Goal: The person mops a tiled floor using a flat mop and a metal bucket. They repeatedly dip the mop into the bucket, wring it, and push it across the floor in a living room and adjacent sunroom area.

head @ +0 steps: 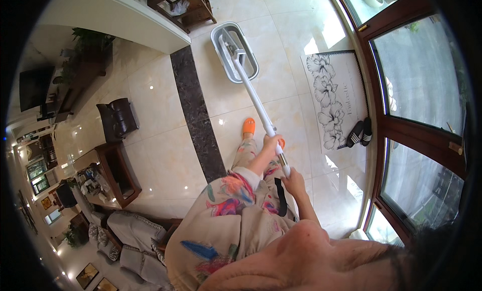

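Note:
My left hand (272,141) is closed around the white pole (253,93) of a flat mop. Nearer my body, my right hand (294,181) grips the pole's upper end, just past a shiny metal section. The pole slants away from me to the mop head (230,46), which is inside a grey oblong bucket (256,67) on the tiled floor. The bucket's inside is partly hidden by the mop head. An orange slipper (248,126) is on one of my feet; the other orange slipper (282,143) is partly hidden behind my left hand and the pole.
At the right, a flower-patterned doormat (331,99) with black slides (355,134) lies beside glazed wooden doors (410,136). A dark wooden shelf unit (196,8) and a wall end (177,40) are near the bucket. A brown leather stool (118,118), a cabinet (120,174) and a grey sofa (137,230) stand left.

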The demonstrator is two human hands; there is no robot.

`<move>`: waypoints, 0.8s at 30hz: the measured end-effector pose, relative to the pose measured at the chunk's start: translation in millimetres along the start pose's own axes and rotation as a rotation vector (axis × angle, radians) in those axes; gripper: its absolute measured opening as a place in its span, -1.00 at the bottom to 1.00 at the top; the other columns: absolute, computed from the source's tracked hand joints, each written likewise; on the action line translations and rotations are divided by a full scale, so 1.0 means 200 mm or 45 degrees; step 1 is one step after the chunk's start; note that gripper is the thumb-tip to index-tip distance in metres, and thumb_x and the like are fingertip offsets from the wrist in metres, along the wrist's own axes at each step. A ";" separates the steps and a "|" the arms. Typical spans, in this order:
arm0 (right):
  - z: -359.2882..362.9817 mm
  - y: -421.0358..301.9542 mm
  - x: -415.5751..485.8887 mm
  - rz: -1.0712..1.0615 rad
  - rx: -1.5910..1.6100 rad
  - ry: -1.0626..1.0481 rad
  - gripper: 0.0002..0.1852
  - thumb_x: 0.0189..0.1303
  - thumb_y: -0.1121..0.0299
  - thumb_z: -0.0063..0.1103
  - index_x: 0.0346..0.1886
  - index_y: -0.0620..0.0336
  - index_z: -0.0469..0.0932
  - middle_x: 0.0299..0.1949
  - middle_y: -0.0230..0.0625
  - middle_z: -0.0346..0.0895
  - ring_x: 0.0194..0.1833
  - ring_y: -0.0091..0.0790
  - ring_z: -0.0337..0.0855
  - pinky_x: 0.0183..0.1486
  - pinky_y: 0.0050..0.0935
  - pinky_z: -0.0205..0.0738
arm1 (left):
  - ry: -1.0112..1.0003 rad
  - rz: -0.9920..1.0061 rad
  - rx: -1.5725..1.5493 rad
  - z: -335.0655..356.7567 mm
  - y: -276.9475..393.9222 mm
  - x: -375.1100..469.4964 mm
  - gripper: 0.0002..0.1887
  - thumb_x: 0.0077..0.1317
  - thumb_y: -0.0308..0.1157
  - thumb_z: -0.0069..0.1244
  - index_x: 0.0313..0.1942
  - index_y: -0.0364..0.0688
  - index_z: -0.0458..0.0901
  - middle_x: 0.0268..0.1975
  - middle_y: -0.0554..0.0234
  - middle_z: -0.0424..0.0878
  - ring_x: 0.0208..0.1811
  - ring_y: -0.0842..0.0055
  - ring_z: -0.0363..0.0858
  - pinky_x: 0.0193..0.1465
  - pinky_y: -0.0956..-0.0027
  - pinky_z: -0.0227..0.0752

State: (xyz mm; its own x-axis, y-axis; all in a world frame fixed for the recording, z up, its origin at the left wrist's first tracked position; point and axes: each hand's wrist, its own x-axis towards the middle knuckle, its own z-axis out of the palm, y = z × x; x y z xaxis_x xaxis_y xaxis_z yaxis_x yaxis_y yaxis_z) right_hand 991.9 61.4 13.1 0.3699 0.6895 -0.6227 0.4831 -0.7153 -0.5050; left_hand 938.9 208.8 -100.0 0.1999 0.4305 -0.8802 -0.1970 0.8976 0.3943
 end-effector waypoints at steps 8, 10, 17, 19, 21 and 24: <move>-0.76 -0.22 -0.86 0.298 0.018 -0.353 -0.67 -0.11 0.38 0.24 -0.31 0.22 0.30 -0.59 0.07 0.45 -0.46 0.16 0.48 -0.47 -0.04 0.33 | -0.031 0.041 0.079 -0.06 0.61 0.99 -0.82 0.01 -0.46 0.00 -0.67 -0.18 0.37 -0.76 0.28 0.35 -0.78 0.46 0.35 -0.73 0.37 0.27; -0.93 -0.30 -1.00 0.523 0.203 -0.435 -0.69 -0.11 0.36 0.25 -0.37 0.25 0.31 -0.62 0.07 0.43 -0.47 0.15 0.48 -0.49 -0.07 0.32 | -0.135 -0.053 0.077 -0.08 0.75 1.05 -0.80 0.05 -0.45 -0.01 -0.65 -0.15 0.34 -0.77 0.31 0.33 -0.78 0.49 0.33 -0.70 0.36 0.28; -0.93 -0.37 -1.02 0.501 0.109 -0.316 -0.69 -0.12 0.36 0.28 -0.43 0.26 0.32 -0.65 0.02 0.43 -0.51 0.12 0.48 -0.51 -0.09 0.31 | -0.128 -0.113 0.247 -0.06 0.79 0.96 -0.80 0.12 -0.39 -0.02 -0.57 -0.14 0.29 -0.79 0.33 0.29 -0.79 0.45 0.30 -0.66 0.31 0.29; -0.89 -0.38 -1.02 0.524 0.106 -0.333 -0.69 -0.11 0.36 0.26 -0.40 0.26 0.32 -0.65 0.01 0.44 -0.51 0.12 0.48 -0.52 -0.08 0.30 | -0.145 -0.128 0.276 -0.07 0.76 0.95 -0.77 0.13 -0.35 0.01 -0.54 -0.14 0.28 -0.79 0.35 0.28 -0.80 0.45 0.28 -0.67 0.33 0.29; -0.84 -0.39 -1.03 0.503 0.057 -0.337 -0.69 -0.09 0.37 0.25 -0.36 0.25 0.31 -0.65 0.00 0.44 -0.52 0.12 0.48 -0.51 -0.07 0.29 | -0.071 -0.107 0.233 -0.09 0.75 0.96 -0.73 0.12 -0.27 0.06 -0.51 -0.12 0.29 -0.79 0.36 0.27 -0.80 0.47 0.27 -0.68 0.33 0.29; -0.74 -0.41 -1.03 0.454 -0.034 -0.337 -0.67 -0.08 0.39 0.23 -0.31 0.24 0.27 -0.65 0.01 0.45 -0.52 0.13 0.48 -0.48 -0.02 0.30 | -0.063 -0.110 0.161 -0.10 0.74 0.92 -0.67 0.09 -0.17 0.12 -0.47 -0.11 0.29 -0.79 0.38 0.27 -0.80 0.50 0.27 -0.69 0.34 0.27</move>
State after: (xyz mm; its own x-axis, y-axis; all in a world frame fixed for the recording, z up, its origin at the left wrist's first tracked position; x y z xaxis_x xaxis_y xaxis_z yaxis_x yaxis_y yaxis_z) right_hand 994.0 -5.6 271.3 0.3027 0.3448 -0.8885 0.3836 -0.8975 -0.2176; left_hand 928.2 418.9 -209.3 0.2582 0.3528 -0.8994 -0.0550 0.9348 0.3509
